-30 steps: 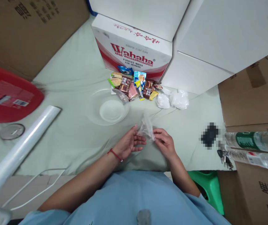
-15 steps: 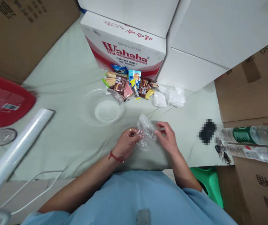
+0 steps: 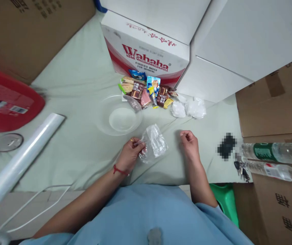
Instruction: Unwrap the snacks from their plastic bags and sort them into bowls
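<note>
A thin, crinkled clear plastic bag (image 3: 156, 141) spreads just above the cloth, pinched at its left edge by my left hand (image 3: 130, 153). My right hand (image 3: 190, 144) sits to the right of the bag, apart from it. Its fingers are curled together with nothing visible in them. Beyond my left hand stands a clear round plastic bowl (image 3: 122, 119) with nothing seen inside. Behind the bowl lies a pile of wrapped snacks, among them a brown cocoa packet (image 3: 137, 91) and a blue packet (image 3: 153, 83). White plastic bundles (image 3: 195, 108) lie to their right.
A Wahaha water carton (image 3: 146, 54) and white boxes (image 3: 225, 80) stand at the back. On the left are a red container (image 3: 8, 102), a plastic film roll (image 3: 31, 149) and a round lid (image 3: 8, 142). Water bottles (image 3: 276, 151) and keys (image 3: 241, 170) lie at the right.
My right hand has let go of the bag and moved right, its fingers closing. My left hand has shifted left with the bag, which hangs more spread out. The view has turned slightly.
</note>
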A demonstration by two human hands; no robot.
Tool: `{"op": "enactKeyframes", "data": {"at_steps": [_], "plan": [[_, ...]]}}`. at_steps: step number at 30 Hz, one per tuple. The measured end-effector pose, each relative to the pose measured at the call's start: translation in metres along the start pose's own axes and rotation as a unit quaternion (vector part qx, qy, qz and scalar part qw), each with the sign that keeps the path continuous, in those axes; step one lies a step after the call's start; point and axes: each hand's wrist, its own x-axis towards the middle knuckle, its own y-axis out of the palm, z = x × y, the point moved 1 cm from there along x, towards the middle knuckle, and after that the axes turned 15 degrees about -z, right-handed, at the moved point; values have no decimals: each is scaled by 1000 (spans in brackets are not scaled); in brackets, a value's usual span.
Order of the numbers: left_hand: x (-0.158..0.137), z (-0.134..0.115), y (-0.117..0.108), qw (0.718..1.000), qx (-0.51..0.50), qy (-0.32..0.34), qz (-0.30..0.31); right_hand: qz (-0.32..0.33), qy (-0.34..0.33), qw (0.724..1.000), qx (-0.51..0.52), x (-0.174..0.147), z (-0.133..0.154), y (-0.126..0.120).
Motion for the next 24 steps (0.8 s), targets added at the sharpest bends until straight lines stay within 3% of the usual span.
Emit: {"op": "enactKeyframes", "data": {"at_steps": [2,5,7,10,14,17,19,21,22,24], "plan": [[1,2,0,1000,11,12,7,16,-52,997,-48,-6,4,2],[0,4,0,999,27,24,24,98,-146,975,-134,-23,5,21],[1,4,-3,999,28,26,21,140,-161,964,-160,-31,1,34],[2,2,-13,999,20,28,0,154,-89,978,-110,-25,-4,35],[4,-1,-29,999,18,25,-14,137,20,990,-25,2,-5,12],[6,0,-33,998,43,53,-15,102,49,993,-16,21,-4,-6],[5,2,-34,989,87,113,-37,56,41,997,-17,28,-4,-15],[0,4,-35,959,154,222,-81,-12,16,1000,-17,31,-6,-22],[-4,4,-37,930,191,296,-105,-50,3,999,-15,31,-7,-26],[-16,4,-41,836,252,466,-142,-114,-15,993,-10,29,-10,-34]]}}
